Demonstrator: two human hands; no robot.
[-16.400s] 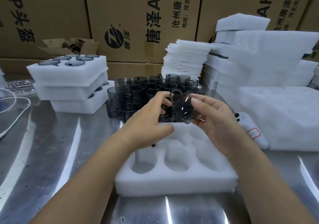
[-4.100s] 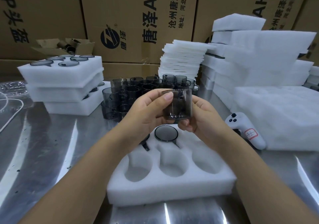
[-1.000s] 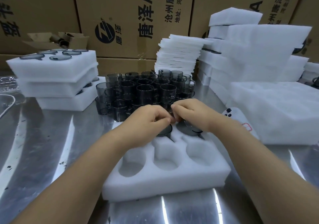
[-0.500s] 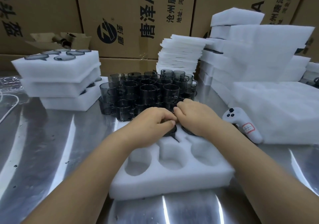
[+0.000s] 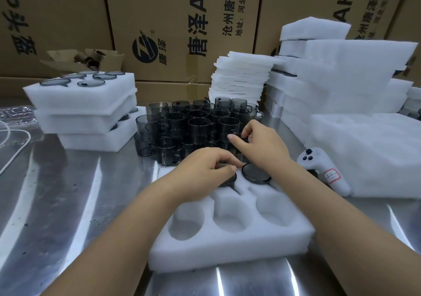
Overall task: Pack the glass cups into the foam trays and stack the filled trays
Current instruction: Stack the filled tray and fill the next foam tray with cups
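Note:
A white foam tray (image 5: 230,245) lies in front of me with three bare near pockets. In its far row one dark glass cup (image 5: 254,172) sits sunk in the right pocket, and my left hand (image 5: 202,170) covers another cup (image 5: 229,180) in the middle pocket, fingers pinched at its rim. My right hand (image 5: 262,146) reaches past the tray to the cluster of loose smoky glass cups (image 5: 193,124), with thumb and fingers closed around a near cup (image 5: 237,151) that stands on the table. The far-left pocket is hidden by my left hand.
Three filled foam trays (image 5: 79,104) are stacked at the left. Foam sheets (image 5: 241,79) and tall foam stacks (image 5: 341,79) stand at the back right, and a white controller (image 5: 323,172) lies beside the tray. A cable (image 5: 13,150) runs at the left edge; cardboard boxes (image 5: 182,22) line the back.
My right hand has left the right far cup, now seated in its pocket, and moved up to the loose cups. My left hand stays on the middle cup.

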